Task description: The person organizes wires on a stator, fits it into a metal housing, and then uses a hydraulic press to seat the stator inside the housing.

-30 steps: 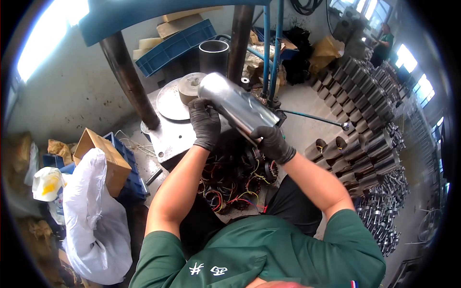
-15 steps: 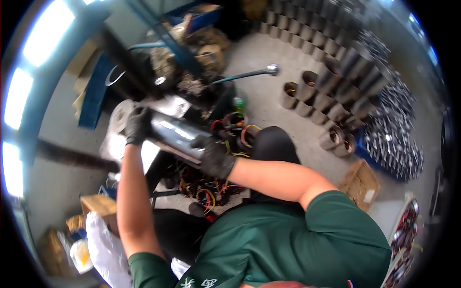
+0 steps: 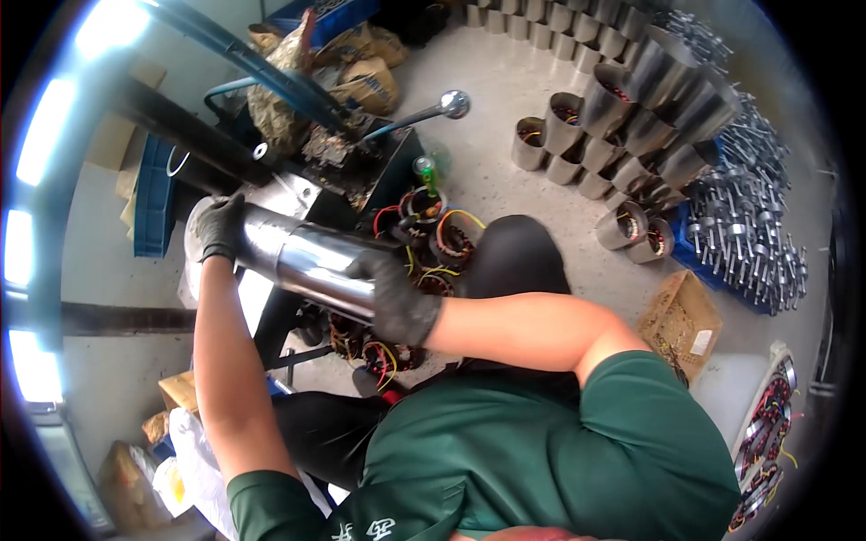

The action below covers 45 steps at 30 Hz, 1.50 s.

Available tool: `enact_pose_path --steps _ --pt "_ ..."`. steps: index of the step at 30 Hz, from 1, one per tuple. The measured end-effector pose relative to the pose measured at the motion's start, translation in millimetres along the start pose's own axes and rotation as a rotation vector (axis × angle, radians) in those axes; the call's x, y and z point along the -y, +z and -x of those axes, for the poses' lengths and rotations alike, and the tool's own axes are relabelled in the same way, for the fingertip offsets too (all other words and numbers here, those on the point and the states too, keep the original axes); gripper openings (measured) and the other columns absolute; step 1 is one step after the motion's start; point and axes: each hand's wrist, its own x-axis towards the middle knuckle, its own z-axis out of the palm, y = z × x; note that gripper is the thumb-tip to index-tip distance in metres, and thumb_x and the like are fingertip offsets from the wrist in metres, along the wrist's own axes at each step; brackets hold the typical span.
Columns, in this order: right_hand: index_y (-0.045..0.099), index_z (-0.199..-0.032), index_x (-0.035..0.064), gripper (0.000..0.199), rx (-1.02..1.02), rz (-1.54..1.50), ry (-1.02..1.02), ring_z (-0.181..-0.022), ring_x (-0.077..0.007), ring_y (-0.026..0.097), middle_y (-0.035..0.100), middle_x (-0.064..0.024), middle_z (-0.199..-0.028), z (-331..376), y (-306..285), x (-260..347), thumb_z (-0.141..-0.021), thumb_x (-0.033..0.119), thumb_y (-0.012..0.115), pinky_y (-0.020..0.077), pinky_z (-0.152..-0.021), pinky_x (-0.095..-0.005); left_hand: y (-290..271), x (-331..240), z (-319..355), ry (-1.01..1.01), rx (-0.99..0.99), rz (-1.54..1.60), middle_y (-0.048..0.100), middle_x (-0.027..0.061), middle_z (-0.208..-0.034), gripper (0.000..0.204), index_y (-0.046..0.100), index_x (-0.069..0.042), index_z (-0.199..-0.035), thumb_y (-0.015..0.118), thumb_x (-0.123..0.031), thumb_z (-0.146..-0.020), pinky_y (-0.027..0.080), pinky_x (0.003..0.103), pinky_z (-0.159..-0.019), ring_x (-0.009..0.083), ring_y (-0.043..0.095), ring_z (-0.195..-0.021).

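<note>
A shiny metal cylinder (image 3: pixel 325 263) lies slantwise across both hands, above the bench at my left. A ring-like seam crosses it near the left end. My left hand (image 3: pixel 222 227), in a dark glove, is closed around that left end, beside a pale round disc (image 3: pixel 193 248). My right hand (image 3: pixel 394 298), gloved too, wraps over the nearer right end, its thumb along the top. The far ends of the cylinder are partly hidden by the gloves. Below it stand several stators with coloured wires (image 3: pixel 454 242).
A lever with a ball end (image 3: pixel 455 104) reaches out over the floor from the dark machine. Metal sleeves (image 3: pixel 564 122) stand in rows at the right, beside a heap of shafted metal parts (image 3: pixel 753 216). A cardboard box (image 3: pixel 681 320) sits near my right elbow.
My hands are farther apart on the cylinder, and a section beyond the seam now shows beside my left hand. The whole view has shifted somewhat.
</note>
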Motion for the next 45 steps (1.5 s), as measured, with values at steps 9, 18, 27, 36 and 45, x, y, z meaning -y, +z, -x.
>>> enact_pose_path --steps 9,18,27,36,45 --pt "0.052 -0.14 -0.0042 0.058 -0.096 0.235 0.158 -0.118 -0.0377 0.07 0.066 -0.0213 -0.129 5.2 -43.6 120.6 -0.083 0.006 0.054 0.0607 -0.101 -0.0517 19.2 39.4 -28.7 -0.016 -0.103 -0.089 0.073 0.0228 -0.116 0.047 0.077 -0.01 -0.112 0.064 -0.051 -0.093 0.05 0.045 -0.098 0.0401 0.067 -0.115" --pt "0.073 -0.093 -0.0004 0.018 -0.251 1.224 -0.574 -0.084 -0.0212 0.073 0.076 -0.0071 -0.09 33.0 -147.7 263.7 -0.082 0.012 0.068 0.0619 -0.085 -0.0357 49.4 78.6 -46.7 0.112 0.029 0.115 0.074 0.0191 -0.121 0.049 0.076 -0.011 -0.117 0.058 -0.053 -0.098 0.051 0.043 -0.097 0.0375 0.068 -0.113" --pt "0.065 -0.092 0.0012 0.017 -1.342 1.187 -0.316 -0.075 -0.0288 0.069 0.067 -0.0131 -0.087 88.1 -464.0 119.9 -0.08 0.012 0.062 0.0594 -0.067 -0.0455 42.0 50.8 -59.7 -0.106 0.046 0.202 0.077 0.017 -0.117 0.06 0.076 -0.005 -0.12 0.069 -0.058 -0.092 0.05 0.04 -0.097 0.0302 0.071 -0.107" --pt "0.077 -0.087 -0.0006 0.024 -0.377 2.558 0.229 -0.077 -0.0381 0.068 0.073 -0.0235 -0.087 101.9 -556.5 152.0 -0.083 0.017 0.061 0.0529 -0.07 -0.048 35.3 67.2 -57.7 -0.159 0.075 0.368 0.077 0.0136 -0.111 0.049 0.076 -0.001 -0.112 0.074 -0.045 -0.091 0.048 0.036 -0.096 0.0246 0.067 -0.1" --pt "0.071 -0.119 0.0013 0.042 -0.706 2.267 0.66 -0.122 -0.0371 0.059 0.064 -0.0241 -0.128 75.7 -419.2 244.9 -0.089 0.025 0.056 0.0448 -0.103 -0.0456 40.7 67.4 -57.7 -0.18 0.06 0.543 0.077 0.0073 -0.097 0.033 0.079 -0.003 -0.106 0.076 -0.032 -0.093 0.053 0.033 -0.083 0.0196 0.068 -0.086"
